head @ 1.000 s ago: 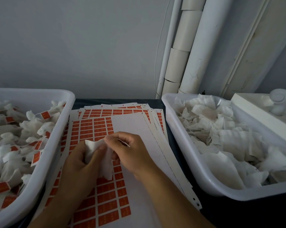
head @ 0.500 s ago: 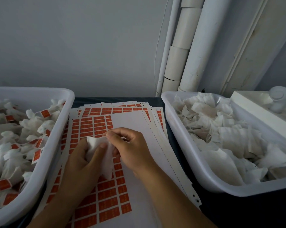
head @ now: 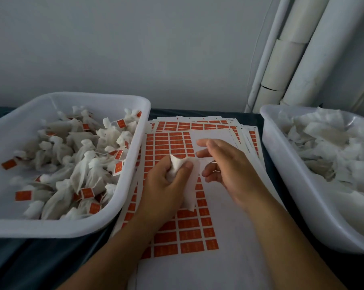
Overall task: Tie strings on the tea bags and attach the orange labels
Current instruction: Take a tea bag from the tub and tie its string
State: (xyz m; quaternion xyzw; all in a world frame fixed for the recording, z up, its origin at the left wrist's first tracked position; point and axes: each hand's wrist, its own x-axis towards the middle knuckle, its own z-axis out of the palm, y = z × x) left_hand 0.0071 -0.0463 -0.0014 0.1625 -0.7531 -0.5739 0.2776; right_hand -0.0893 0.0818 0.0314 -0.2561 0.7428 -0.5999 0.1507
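Observation:
My left hand grips a white tea bag by its bunched neck, and the bag's body hangs down over the sheet. Just to the right, my right hand has two fingers stretched out and the lower ones curled. A thin white string runs from the bag's neck to those curled fingers. Both hands hover over a sheet of orange labels, part of which is peeled bare white.
A white tub on the left holds several tied tea bags with orange labels. Another white tub on the right holds loose untied bags. More label sheets are stacked below. White pipes stand at the back right.
My left hand has bunched the bag's top into its fist. The right hand has come off the bag, spread its fingers and drawn slightly right. The view has swung left.

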